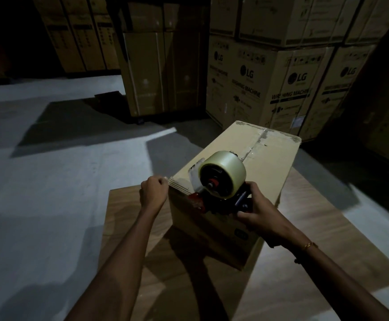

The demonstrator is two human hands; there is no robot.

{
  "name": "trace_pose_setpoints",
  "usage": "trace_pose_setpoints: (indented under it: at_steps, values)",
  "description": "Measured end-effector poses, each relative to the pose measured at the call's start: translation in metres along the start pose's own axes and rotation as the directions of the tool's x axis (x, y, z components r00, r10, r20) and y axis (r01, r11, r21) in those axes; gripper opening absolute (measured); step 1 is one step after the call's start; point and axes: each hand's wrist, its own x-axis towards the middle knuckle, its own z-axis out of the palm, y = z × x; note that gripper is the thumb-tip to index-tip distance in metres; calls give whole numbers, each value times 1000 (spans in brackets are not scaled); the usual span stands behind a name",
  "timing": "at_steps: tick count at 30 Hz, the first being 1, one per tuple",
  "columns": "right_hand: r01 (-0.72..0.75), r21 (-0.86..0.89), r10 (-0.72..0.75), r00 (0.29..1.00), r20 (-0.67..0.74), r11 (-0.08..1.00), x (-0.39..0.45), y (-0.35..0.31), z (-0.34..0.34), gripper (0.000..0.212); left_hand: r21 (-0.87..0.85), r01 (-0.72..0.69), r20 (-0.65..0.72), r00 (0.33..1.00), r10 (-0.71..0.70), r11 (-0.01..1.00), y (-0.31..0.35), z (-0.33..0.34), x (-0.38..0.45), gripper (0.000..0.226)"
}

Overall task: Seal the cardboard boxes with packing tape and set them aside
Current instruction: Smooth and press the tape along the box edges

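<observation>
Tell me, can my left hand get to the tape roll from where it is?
Probably yes. The left hand sits curled at the cardboard box's near corner, and the tape roll stands just beside it with nothing between them; the right hand grips only the dispenser's handle side.

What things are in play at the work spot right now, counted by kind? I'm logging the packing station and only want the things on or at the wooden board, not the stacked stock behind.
Cardboard box on the wooden board: 1
Tape dispenser with its tape roll: 1
Hands: 2, left hand at the box corner, right hand gripping the dispenser
Total: 4
</observation>
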Motion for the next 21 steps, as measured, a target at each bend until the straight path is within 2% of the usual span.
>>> trace_pose_setpoints:
  at_steps: [3, 5, 8, 9, 11, 13, 16, 18, 21]
  values:
    - [3, -3, -3, 1000, -2, 1000, 2, 3, 1, 59, -46, 173, 10, 985, -173, 984, 6, 2, 1, 34]
    - [0, -8, 0, 1000, -3, 1000, 3, 5, 1, 60, -49, 257, 97, 963, -252, 965, 7, -1, 7, 31]
    - [5, -18, -5, 1000, 0, 1000, 4, 10, 1, 61, -96, 373, 241, 908, -342, 923, 1, -3, 20, 52]
    - [8, -21, -8, 1000, 4, 1000, 5, 10, 0, 61, -85, 372, 249, 906, -342, 924, -3, -3, 24, 53]
    - [8, -20, -8, 1000, 6, 1000, 5, 10, 0, 60, -49, 316, 184, 935, -302, 948, -3, -5, 24, 37]
    - [5, -22, -5, 1000, 10, 1000, 6, 10, 0, 61, -126, 250, 115, 965, -236, 960, 3, -6, 19, 22]
    - [10, -32, -9, 1000, 13, 999, 6, 10, 0, 63, -208, 178, 169, 975, -143, 962, 6, 1, 8, 27]
    - [17, -48, -16, 1000, 13, 999, 5, 9, -1, 63, -159, 111, 174, 981, -83, 981, 3, 6, 1, 21]
    - [41, -66, -40, 999, 10, 997, 6, 4, -4, 61, -73, 57, 125, 991, -47, 996, 2, 7, -5, 27]
